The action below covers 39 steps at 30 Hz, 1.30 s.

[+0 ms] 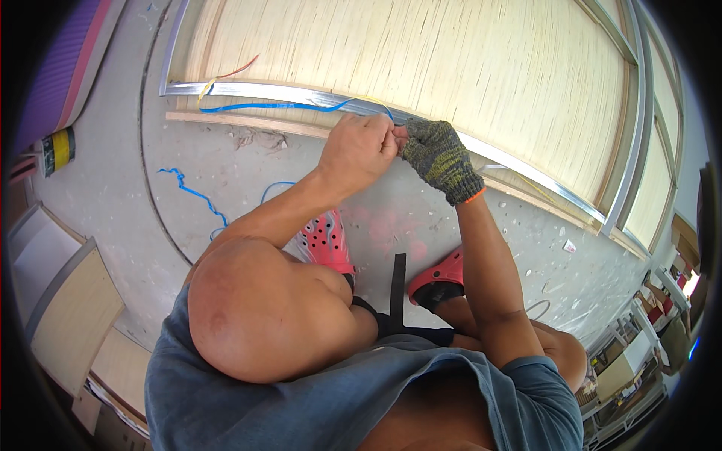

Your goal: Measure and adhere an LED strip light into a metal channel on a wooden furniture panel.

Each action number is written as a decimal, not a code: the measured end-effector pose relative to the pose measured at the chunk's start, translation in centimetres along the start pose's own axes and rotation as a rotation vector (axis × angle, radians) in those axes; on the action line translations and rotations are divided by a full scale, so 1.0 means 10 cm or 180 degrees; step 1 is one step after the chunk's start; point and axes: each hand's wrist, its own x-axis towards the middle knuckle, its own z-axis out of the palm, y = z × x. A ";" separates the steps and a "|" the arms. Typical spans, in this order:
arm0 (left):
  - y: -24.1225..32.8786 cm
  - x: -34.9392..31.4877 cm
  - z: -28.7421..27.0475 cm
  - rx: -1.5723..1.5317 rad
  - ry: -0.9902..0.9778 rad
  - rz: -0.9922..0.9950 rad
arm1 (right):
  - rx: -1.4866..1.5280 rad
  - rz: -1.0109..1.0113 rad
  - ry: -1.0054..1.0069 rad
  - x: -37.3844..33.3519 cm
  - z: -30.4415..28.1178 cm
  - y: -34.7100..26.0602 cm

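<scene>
- Left hand point(362, 149), bare: fingers are sitting curled and narrow; any hold on the strip is being hidden, so I cannot tell.
- Right hand point(430, 144), in a dark grey and yellow glove point(453, 171): bent fingers are resting close against the left hand's fingertips; what they are pinching, if anything, I cannot tell.
- Blue strip point(278, 107): it is running along the metal rail point(265, 92), its right end reaching the left fingertips.
- Yellow strand point(370, 99): it is arching over the rail just beside the left hand.
- Panel point(391, 52): pale wood is lying beyond the hands, the rail bordering its near side.
- Wooden strip point(248, 122): it is lying along the near side of the rail.
- Red strand point(242, 69): it is lying over the panel's left end, near another yellow piece point(206, 89).
- Concrete floor point(169, 214): a loose, crinkled blue piece point(197, 194) is lying there, left of the person's feet.
- Pink clogs point(325, 239): both feet are wearing them, a dark strap point(398, 289) hanging between.
</scene>
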 end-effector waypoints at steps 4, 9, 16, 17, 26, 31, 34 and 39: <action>-0.08 -0.06 0.01 -0.0876 -0.0216 -0.0780 | 0.0247 0.0112 -0.0029 -0.01 -0.02 -0.05; -0.05 -0.04 -0.06 -0.0937 -0.0301 -0.0892 | 0.0387 0.0307 -0.0065 -0.02 -0.06 -0.06; 0.05 0.01 -0.07 -0.1039 -0.0247 -0.0844 | 0.0484 0.0316 -0.0080 -0.01 -0.01 0.01; 0.04 0.01 -0.05 -0.0926 -0.0193 -0.0744 | 0.0329 0.0241 -0.0020 0.00 0.01 0.02; -0.08 -0.06 0.06 0.0024 0.0203 -0.0286 | 0.0347 0.0245 -0.0030 0.02 0.01 0.00; -0.07 -0.03 -0.05 -0.0844 -0.0115 -0.0694 | 0.0394 0.0318 0.0010 -0.01 0.02 0.08; -0.03 0.00 -0.11 -0.1163 -0.0237 -0.0827 | 0.0782 0.0465 0.0017 -0.01 0.01 0.05; -0.12 0.00 -0.10 -0.0842 -0.0351 -0.0616 | 0.0655 0.0569 -0.0184 0.02 -0.03 0.01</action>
